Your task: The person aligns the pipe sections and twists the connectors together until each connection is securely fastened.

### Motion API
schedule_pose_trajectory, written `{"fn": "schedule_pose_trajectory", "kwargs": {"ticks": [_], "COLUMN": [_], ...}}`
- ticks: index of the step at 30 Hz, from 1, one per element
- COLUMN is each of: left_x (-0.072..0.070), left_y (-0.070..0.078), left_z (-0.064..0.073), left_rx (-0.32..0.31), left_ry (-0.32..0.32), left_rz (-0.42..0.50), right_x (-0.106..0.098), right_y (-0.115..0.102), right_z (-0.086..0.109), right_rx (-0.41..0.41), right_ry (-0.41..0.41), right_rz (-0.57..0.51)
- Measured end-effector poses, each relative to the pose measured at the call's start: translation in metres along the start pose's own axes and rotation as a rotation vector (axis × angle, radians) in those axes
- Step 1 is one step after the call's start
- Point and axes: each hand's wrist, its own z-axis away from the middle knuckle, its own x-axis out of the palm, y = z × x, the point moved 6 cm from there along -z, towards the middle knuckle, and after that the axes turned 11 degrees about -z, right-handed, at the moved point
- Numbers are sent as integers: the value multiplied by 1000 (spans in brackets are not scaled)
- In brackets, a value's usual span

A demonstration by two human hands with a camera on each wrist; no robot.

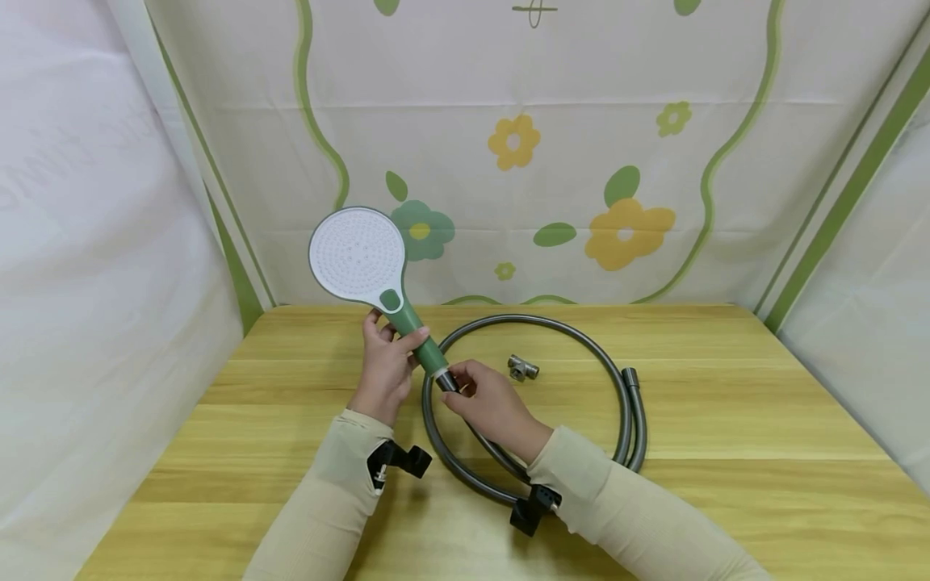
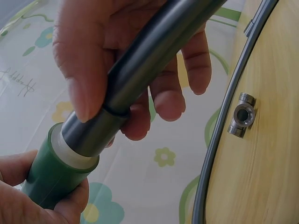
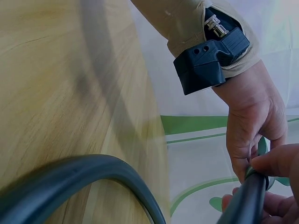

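Observation:
My left hand (image 1: 387,367) grips the green handle of a shower head (image 1: 358,252), whose round white spray face is tilted up toward the head view. At the handle's lower end, my right hand (image 1: 497,407) pinches the dark grey end nut (image 2: 93,133) of a shower hose (image 1: 534,320). In the left wrist view that nut sits against the white collar of the handle, in line with it. From the nut the hose runs down under my right wrist and loops over the table. Its other end (image 1: 630,378) lies to the right.
A small metal tee fitting (image 1: 522,368) lies on the wooden table (image 1: 726,403), inside the hose loop. White fabric walls (image 1: 465,64) with printed flowers stand behind and at both sides. Black camera mounts (image 1: 535,510) are strapped at both wrists.

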Motion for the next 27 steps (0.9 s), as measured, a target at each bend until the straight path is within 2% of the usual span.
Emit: {"fn": "schedule_pose_trajectory", "kwargs": {"ticks": [15,27], "left_x": [0,0], "left_y": [0,0], "left_z": [-1,1], "left_rx": [8,2], "left_ry": [-12,-17], "left_rz": [4,17], "right_x": [1,0], "right_y": [2,5], "right_z": [-1,-2], "right_rx": [28,73], "right_ry": [-23,-56], "right_rz": [-26,-112]}}
